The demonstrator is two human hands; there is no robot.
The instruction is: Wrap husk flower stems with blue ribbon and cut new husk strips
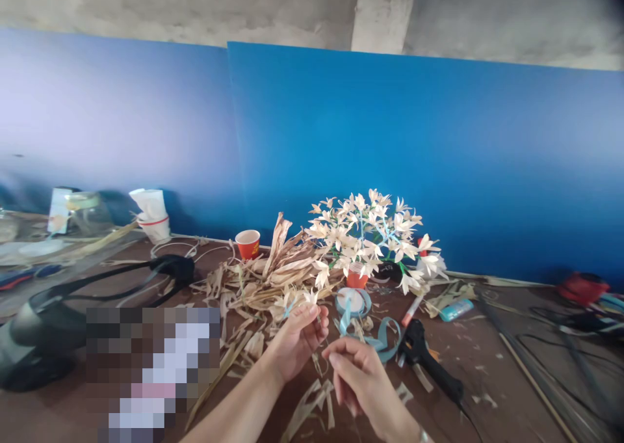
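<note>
My left hand (303, 340) is closed, thumb against fingers, around the base of a small cream husk flower (311, 297) whose petals point up. Just to its right and lower, my right hand (359, 379) has thumb and forefinger pinched together; anything between them is too small to make out. Beyond both hands, a bunch of cream husk flowers (363, 231) on green stems stands in a red paper cup (357, 276). A roll of light blue ribbon (358, 301) lies before the cup, its loose end curling rightward. Dry corn husks (287, 264) are heaped behind my left hand.
A black glue gun (433, 365) lies right of my right hand, its cord trailing forward. Another red paper cup (248, 244) stands behind the husks. A light blue lighter-like item (456, 310) and dark cables (550, 352) lie at right. A black strap (121, 277) crosses the left side.
</note>
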